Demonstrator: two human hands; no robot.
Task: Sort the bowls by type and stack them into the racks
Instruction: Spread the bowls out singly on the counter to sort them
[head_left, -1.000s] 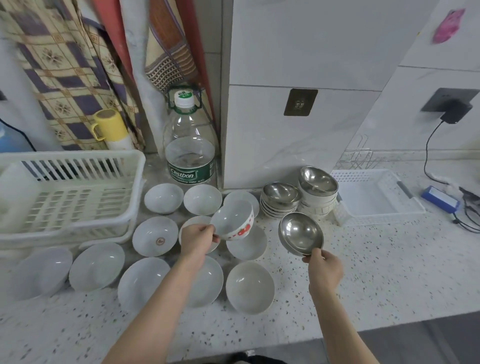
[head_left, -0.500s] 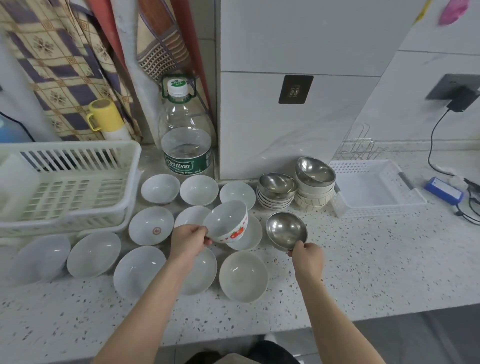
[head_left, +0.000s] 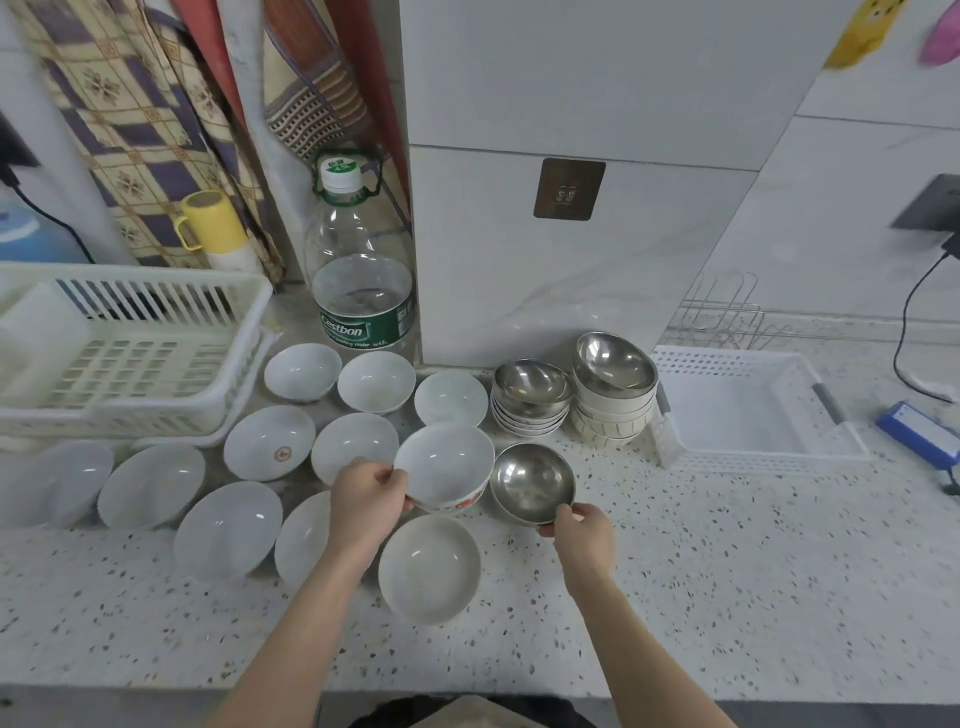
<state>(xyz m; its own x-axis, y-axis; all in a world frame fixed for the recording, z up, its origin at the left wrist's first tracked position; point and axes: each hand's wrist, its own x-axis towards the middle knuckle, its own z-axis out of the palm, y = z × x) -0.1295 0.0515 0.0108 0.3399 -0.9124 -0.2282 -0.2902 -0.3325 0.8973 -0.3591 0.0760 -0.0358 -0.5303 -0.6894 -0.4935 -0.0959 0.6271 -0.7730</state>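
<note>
My left hand (head_left: 367, 500) grips the rim of a white bowl with a red pattern (head_left: 447, 467), held low over the counter among several white bowls (head_left: 429, 568). My right hand (head_left: 583, 530) pinches the near rim of a steel bowl (head_left: 531, 481), which sits on or just above the counter beside the patterned bowl. Behind them stand a stack of dishes topped by a steel bowl (head_left: 531, 395) and a stack of ribbed bowls topped by a tilted steel bowl (head_left: 615, 380). A cream rack (head_left: 130, 358) is at the left and a white basket (head_left: 748, 410) at the right.
A large water bottle (head_left: 361, 275) stands at the back by the wall corner. A yellow mug (head_left: 214, 223) sits behind the cream rack. A wire rack (head_left: 727, 317) stands behind the white basket. A blue box (head_left: 919, 431) and a cable lie at the far right.
Both hands have lowered their bowls toward the counter. The steel bowl has tipped from tilted to nearly level, and the patterned bowl now faces up more.
</note>
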